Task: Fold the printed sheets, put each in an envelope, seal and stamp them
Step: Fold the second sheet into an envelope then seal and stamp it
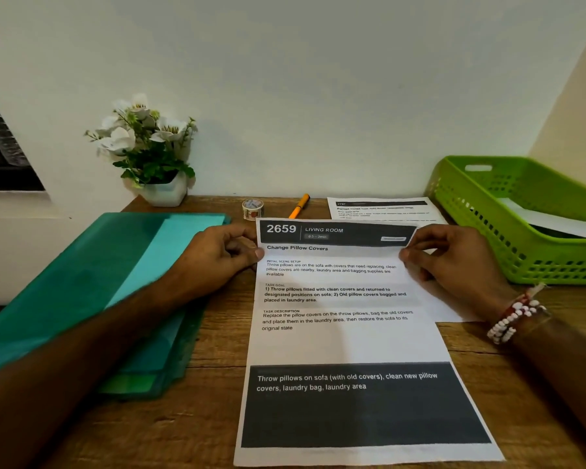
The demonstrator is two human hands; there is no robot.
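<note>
White paper first: the sheet lies print up on the desk right in front of us, its long side running away from us. We hold its far edge at both corners. Our left hand pinches the left corner between thumb and curled fingers, and our right hand does the same at the right corner, so the top strip seems lifted a little off the desk. The fold, we judge, is only starting. To do it well we should bring both corners toward us together and keep the side edges lined up over each other. We should press the crease only once they match, since a skewed fold would likely catch in an envelope. A second sheet lies behind, partly under ours. Near it lie a pen and a tape roll. A green basket with white paper inside stands to the right, teal folders lie under our left forearm, and a plant stands by the wall
</note>
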